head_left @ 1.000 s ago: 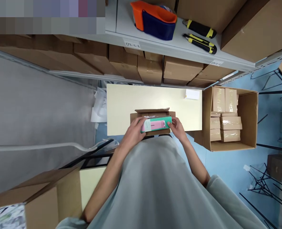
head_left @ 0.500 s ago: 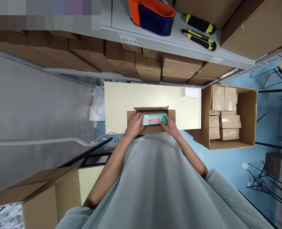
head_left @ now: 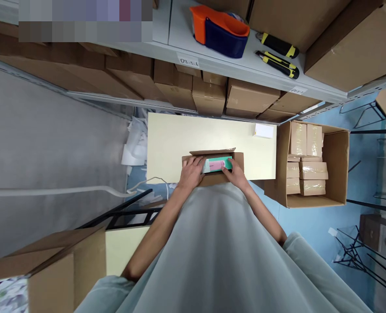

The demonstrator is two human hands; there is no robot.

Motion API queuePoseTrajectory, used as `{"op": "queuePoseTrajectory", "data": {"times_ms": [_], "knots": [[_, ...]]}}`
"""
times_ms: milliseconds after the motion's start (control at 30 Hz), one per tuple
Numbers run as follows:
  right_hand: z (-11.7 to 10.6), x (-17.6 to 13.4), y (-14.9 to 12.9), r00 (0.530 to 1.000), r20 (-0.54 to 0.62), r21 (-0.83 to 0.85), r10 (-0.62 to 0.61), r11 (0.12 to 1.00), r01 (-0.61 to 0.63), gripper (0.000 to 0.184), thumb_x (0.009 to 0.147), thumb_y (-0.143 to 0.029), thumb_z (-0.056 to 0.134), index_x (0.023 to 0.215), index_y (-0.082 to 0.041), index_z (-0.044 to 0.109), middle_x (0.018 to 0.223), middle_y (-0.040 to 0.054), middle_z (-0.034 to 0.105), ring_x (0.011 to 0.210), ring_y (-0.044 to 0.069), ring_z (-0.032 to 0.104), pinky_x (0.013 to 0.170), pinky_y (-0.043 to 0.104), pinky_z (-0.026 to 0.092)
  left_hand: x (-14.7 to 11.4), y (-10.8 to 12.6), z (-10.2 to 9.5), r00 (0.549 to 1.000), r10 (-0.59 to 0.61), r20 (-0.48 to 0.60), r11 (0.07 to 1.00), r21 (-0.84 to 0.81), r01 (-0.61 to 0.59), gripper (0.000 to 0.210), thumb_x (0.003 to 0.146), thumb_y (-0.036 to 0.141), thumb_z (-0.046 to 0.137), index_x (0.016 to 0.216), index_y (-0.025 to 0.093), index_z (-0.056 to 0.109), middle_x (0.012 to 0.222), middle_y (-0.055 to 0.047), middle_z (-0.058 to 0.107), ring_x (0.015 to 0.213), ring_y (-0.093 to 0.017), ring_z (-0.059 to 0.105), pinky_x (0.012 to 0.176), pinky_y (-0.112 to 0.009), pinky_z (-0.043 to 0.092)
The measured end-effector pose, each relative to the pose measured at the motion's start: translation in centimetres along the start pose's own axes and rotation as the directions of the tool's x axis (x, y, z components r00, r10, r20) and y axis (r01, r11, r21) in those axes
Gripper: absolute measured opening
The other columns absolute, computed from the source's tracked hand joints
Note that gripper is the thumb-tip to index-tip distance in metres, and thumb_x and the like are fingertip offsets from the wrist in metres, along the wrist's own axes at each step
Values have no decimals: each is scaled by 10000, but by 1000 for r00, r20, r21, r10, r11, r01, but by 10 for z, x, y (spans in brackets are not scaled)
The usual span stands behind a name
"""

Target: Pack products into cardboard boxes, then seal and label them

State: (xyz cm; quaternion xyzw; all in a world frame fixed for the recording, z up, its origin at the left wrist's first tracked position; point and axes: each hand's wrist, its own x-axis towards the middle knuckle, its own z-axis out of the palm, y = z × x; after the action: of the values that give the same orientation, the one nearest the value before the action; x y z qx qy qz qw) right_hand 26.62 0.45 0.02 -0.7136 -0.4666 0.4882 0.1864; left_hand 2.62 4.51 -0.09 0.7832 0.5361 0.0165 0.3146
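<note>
A small green product box (head_left: pixel 216 164) with a pink picture on its top lies level at the mouth of an open cardboard carton (head_left: pixel 212 178). At its left end is my left hand (head_left: pixel 191 172), fingers closed around the edge there. My right hand (head_left: pixel 236 174) pinches the other end between thumb and fingers. The carton's flaps stand open around the product box, and its far flap is raised. What lies beneath the product box is hidden.
A small white box (head_left: pixel 264 131) sits at the table's (head_left: pixel 167 134) far right corner. To the right stands a large carton (head_left: pixel 338 174) holding several taped boxes. Utility knives (head_left: pixel 277 63) and an orange-and-blue tape dispenser (head_left: pixel 224 32) lie on the shelf above.
The camera view has shifted slightly. Both hands still hold the product box, which appears to sit a little deeper in the carton, with my left hand covering more of its left end.
</note>
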Motion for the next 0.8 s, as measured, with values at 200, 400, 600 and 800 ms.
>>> {"op": "queuePoseTrajectory", "data": {"times_ms": [200,400,600,800], "knots": [[-32,-15,0,994,-85,11,-69,997,70,564,989,-555,695,1433,-208,687,1500,181,706,1344,329,710,1132,513,602,-19,-3,-15,969,-138,-203,989,-72,126,619,963,232,636,1580,206,595,1570,-209,628,1437,-425,547,1172,-591,457],[-68,-19,17,963,-268,-48,11,999,-25,542,914,-617,663,1252,-197,720,1304,179,765,1014,291,760,880,446,623,-41,-33,-14,843,-377,-384,925,-200,322,636,992,445,649,1543,135,583,1375,-229,686,1300,-419,612,1179,-587,472],[-63,-9,24,982,-168,-65,88,993,-100,366,885,-616,632,926,-258,694,908,61,804,757,248,708,741,368,553,-43,-33,-3,810,-501,-306,860,-285,424,603,983,422,634,1518,147,589,1119,-146,799,1133,-376,700,1117,-548,520],[-65,0,24,994,-113,-92,6,996,-16,432,869,-704,581,743,-291,602,781,71,766,698,265,665,692,369,510,-43,-10,-1,753,-582,-306,804,-355,477,565,968,328,610,1510,168,617,1012,-99,814,1085,-344,736,1080,-493,544]]}}
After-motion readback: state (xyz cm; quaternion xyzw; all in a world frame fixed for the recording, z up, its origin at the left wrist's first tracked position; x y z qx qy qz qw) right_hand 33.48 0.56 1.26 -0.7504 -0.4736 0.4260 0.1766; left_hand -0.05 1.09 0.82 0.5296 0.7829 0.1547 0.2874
